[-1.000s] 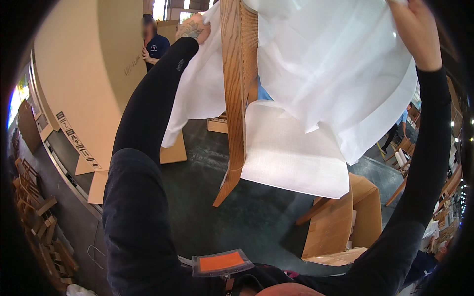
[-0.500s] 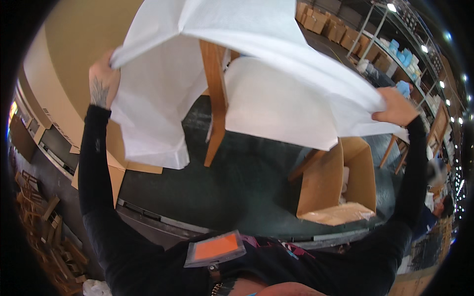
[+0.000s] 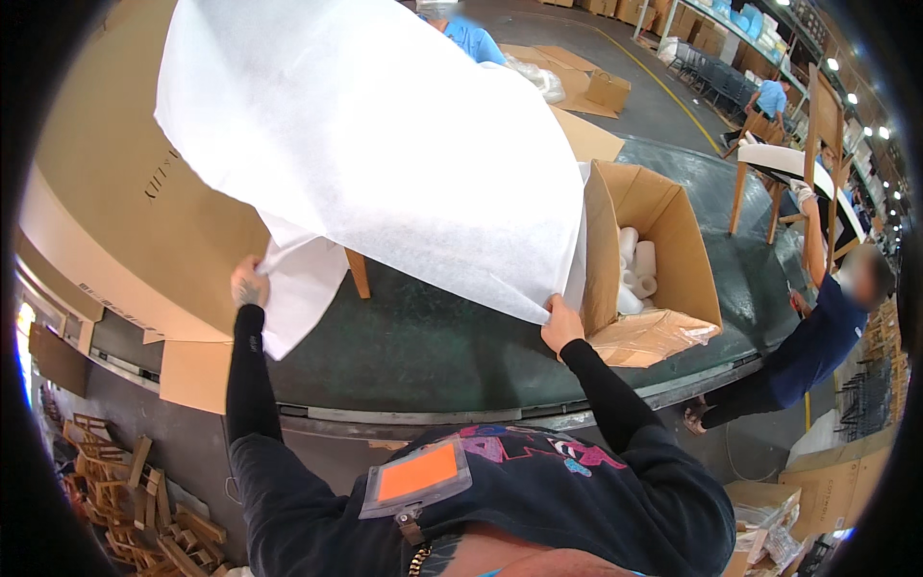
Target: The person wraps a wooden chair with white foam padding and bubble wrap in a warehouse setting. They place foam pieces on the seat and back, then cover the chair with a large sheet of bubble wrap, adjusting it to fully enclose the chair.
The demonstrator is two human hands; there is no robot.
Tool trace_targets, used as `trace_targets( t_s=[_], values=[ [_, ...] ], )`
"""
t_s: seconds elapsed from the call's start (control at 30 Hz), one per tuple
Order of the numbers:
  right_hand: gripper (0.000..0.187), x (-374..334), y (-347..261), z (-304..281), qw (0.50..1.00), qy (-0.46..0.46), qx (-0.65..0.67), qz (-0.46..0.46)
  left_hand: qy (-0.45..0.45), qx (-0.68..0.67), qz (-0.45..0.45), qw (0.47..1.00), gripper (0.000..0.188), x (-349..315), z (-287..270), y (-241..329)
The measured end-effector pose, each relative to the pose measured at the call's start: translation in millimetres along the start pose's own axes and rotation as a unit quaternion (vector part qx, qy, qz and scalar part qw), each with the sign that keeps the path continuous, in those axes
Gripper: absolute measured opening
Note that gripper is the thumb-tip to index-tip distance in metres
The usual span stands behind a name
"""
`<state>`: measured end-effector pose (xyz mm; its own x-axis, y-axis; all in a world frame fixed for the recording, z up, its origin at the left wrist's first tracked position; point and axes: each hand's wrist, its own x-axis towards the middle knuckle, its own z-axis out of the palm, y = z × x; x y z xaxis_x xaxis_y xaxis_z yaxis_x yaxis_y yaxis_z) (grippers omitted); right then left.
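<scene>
As thin white sheeting [image 3: 394, 144] drapes, left grip [image 3: 251, 282] and right grip [image 3: 561, 325] pinch its edges

We count two bare hands [image 3: 561, 325], one white sheet [image 3: 385, 144], one wooden leg [image 3: 359, 274] below sheet. Beside sheet, one open carton [image 3: 688, 269]; inside, we see at least four white rolls [image 3: 645, 258]. One badge holder [image 3: 423, 500], one orange card [image 3: 418, 472], at least three co-workers [image 3: 817, 332].
</scene>
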<state>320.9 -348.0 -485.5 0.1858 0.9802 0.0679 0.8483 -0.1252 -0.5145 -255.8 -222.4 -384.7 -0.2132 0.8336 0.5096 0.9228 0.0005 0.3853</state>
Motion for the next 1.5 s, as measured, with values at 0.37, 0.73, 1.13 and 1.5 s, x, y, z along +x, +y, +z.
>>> trace_targets(
  t_s=[0.37, 0.73, 1.13, 1.5],
  values=[
    [0.021, -51.5, 56.6, 62.6, 0.989, -0.086, -0.097, -0.072, -0.177, 0.073, -0.04, 0.981, 0.014, -224.1, 80.1, 90.6],
    [0.053, -12.5, -53.8, -37.0, 0.889, 0.338, 0.193, -0.241, -0.121, -0.034, -0.086, 0.988, 0.12, -194.2, 72.1, 86.2],
    [0.064, -12.3, 29.0, 118.0, 0.97, 0.017, 0.237, 0.059, -0.495, -0.571, -0.075, 0.651, 0.032, -125.6, 70.8, 150.3],
    [0.023, -30.3, -81.4, -53.1, 0.896, -0.227, 0.347, -0.161, -0.395, -0.19, -0.047, 0.898, 0.071, -69.9, 143.7, 52.1]
  ],
)
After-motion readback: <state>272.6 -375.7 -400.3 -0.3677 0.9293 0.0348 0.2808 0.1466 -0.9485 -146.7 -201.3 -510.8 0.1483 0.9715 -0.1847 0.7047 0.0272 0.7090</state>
